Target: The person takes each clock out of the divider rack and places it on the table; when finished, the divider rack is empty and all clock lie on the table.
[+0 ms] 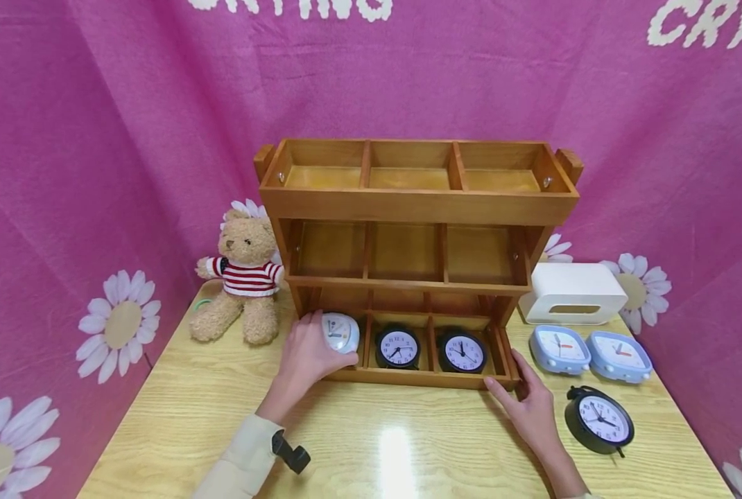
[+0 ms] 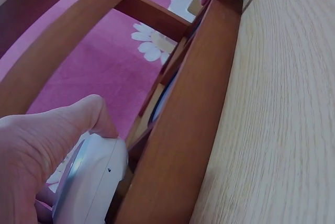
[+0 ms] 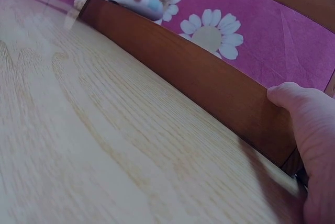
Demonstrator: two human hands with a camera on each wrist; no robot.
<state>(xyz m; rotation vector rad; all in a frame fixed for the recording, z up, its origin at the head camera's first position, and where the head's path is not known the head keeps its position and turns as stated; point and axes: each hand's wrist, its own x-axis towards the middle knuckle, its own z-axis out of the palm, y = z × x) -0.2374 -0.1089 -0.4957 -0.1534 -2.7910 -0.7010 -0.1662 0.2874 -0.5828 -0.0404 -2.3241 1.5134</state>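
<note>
My left hand (image 1: 306, 351) grips a pale blue-and-white alarm clock (image 1: 341, 333) above the bottom tier's left compartment. The left wrist view shows this clock (image 2: 94, 177) tilted at the tier's front board, with the thumb on its edge. At the other end, my right hand (image 1: 531, 405) holds the lower right front corner of the wooden three-tier shelf (image 1: 417, 206). Its thumb lies on the front board (image 3: 209, 82) in the right wrist view; its other fingers are mostly hidden there. Two black round clocks, one (image 1: 399, 348) in the middle compartment and one (image 1: 462, 352) in the right, lie face up.
Right of the shelf lie two blue clocks (image 1: 560, 350) (image 1: 619, 355) and a black twin-foot clock (image 1: 599, 420). Behind them stands a white box (image 1: 572, 294) with a slot. A teddy bear (image 1: 244, 277) sits left of the shelf on the wooden table (image 1: 177, 423).
</note>
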